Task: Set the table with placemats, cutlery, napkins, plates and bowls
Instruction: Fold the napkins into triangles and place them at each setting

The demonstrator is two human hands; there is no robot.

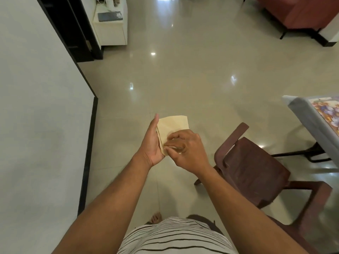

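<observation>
A folded cream napkin (173, 125) is held in front of me above the tiled floor. My left hand (151, 142) holds it along its left edge, thumb pointing up and palm under the lower part. My right hand (185, 147) pinches the napkin's lower edge with curled fingers. At the right edge of the view is a corner of the table (300, 110) with a grey cloth, and on it a placemat (328, 112) with a purple flower print.
A dark brown plastic chair (256, 167) stands to my right, between me and the table. A white wall (40, 116) with black skirting runs along my left. A white cabinet (111, 28) and a red sofa (297, 11) stand far ahead.
</observation>
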